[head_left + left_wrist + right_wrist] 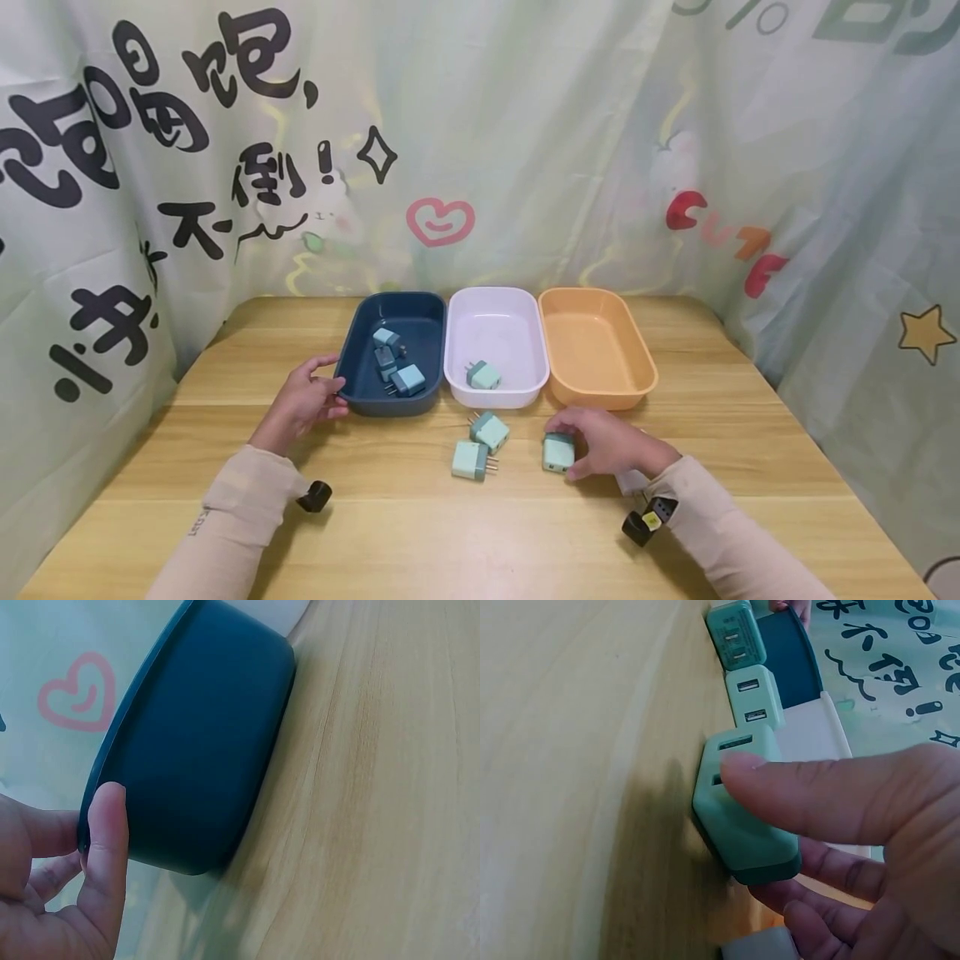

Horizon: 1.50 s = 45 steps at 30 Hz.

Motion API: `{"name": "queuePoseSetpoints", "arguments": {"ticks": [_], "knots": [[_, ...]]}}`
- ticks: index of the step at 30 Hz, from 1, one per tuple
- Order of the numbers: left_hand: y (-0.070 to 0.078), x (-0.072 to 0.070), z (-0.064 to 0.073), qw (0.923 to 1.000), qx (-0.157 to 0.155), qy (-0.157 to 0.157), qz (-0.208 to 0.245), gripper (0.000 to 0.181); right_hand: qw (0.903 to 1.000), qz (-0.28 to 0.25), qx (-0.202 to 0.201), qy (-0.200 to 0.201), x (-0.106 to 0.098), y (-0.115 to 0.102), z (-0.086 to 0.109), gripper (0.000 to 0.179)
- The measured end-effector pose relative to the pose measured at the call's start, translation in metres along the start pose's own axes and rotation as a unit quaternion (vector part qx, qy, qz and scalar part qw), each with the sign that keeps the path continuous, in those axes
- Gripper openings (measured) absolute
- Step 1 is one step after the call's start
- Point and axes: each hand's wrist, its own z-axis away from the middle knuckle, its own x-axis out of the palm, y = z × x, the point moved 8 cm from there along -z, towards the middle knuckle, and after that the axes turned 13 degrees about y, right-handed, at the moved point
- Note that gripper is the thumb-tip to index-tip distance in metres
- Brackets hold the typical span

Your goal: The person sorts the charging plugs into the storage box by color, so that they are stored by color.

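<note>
My left hand (303, 396) holds the left side of a dark blue tray (352, 350) at its rim. In the left wrist view, a digit lies against the tray's outer wall (195, 742), with others at the rim. Inside the tray are three blue plug chargers (408, 380). My right hand (611, 442) pinches a mint-green USB charger (558, 454) at the table; the right wrist view shows the thumb over its ported face and fingers behind. Two similar chargers, one (491, 431) behind the other (469, 460), lie to its left.
A white tray (497, 321) holding one mint-green charger (483, 375) stands in the middle, with an orange tray (600, 396) right of it. A whitish object (632, 481) lies partly hidden beneath the right wrist. A printed curtain (525, 150) hangs behind the wooden table (420, 542).
</note>
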Motion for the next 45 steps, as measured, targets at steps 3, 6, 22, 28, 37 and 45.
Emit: {"name": "queuePoseSetpoints", "arguments": {"ticks": [3, 6, 22, 28, 37, 45], "knots": [[0.0, 0.0, 0.0, 1.0, -0.003, 0.002, -0.001, 0.053, 0.9999, 0.009, -0.003, 0.008, 0.001, 0.0, -0.001, 0.056], [0.0, 0.0, 0.0, 1.0, -0.005, 0.003, -0.003, 0.053, 0.9998, 0.014, -0.004, 0.013, 0.001, 0.0, -0.001, 0.055], [-0.001, 0.0, -0.001, 1.0, -0.007, 0.004, -0.003, 0.053, 0.9974, -0.069, 0.011, 0.018, -0.004, 0.003, -0.006, 0.051], [0.0, 0.0, -0.001, 1.0, -0.005, 0.004, -0.002, 0.053, 0.9959, -0.088, 0.013, 0.016, -0.006, -0.001, -0.011, 0.051], [0.0, 0.0, 0.0, 1.0, -0.004, 0.0, -0.002, 0.053, 0.9909, -0.128, 0.034, 0.027, -0.014, -0.007, -0.022, 0.05], [0.0, 0.0, 0.001, 1.0, -0.003, 0.001, -0.001, 0.052, 0.9895, -0.135, 0.028, 0.041, -0.023, -0.011, -0.029, 0.053]]}}
